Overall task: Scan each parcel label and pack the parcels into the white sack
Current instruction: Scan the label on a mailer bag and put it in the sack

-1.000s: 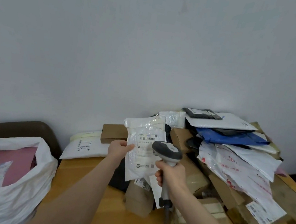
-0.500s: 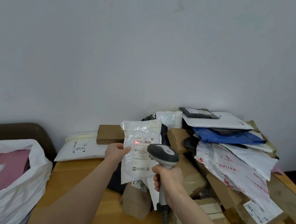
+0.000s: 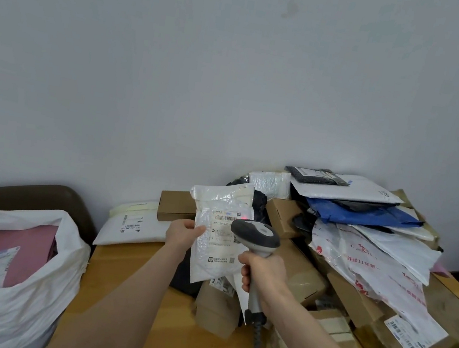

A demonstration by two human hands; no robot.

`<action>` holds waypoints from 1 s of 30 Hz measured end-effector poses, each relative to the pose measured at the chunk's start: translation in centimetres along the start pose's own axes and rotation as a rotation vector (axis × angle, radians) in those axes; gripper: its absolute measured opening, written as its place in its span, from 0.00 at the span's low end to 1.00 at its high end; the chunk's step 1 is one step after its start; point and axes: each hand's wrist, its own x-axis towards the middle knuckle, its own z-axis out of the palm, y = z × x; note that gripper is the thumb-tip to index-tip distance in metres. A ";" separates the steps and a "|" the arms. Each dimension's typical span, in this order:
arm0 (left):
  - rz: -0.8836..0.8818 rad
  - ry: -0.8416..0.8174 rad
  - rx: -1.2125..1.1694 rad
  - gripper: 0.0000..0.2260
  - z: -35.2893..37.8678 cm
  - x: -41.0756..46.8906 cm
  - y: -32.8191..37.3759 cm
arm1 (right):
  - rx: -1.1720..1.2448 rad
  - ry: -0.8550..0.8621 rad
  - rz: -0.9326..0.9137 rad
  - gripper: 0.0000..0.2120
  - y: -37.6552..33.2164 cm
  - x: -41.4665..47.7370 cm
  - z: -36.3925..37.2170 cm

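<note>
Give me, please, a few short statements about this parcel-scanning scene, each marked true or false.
1. The left hand holds a white bubble mailer by its left edge. True.
2. The right hand grips a scanner pointed at the mailer's label. True.
3. The white sack holds nothing. False: a pink parcel with a label lies inside it.
4. The blue bag lies directly on the table. False: it rests high on other parcels, under a white mailer.
5. The scanner is cordless. False: a cable hangs from its handle.
</note>
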 end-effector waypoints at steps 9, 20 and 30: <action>0.020 0.032 0.048 0.15 -4.4 1.1 -0.7 | 0.060 -0.079 -0.029 0.03 0.1 0.4 4.1; -0.008 0.203 0.086 0.13 -16.5 0.0 -4.0 | -0.013 -0.215 0.028 0.06 1.2 3.1 14.8; -0.112 0.582 0.043 0.09 -32.9 -0.9 -8.5 | -0.148 -0.463 0.104 0.03 4.3 0.0 30.4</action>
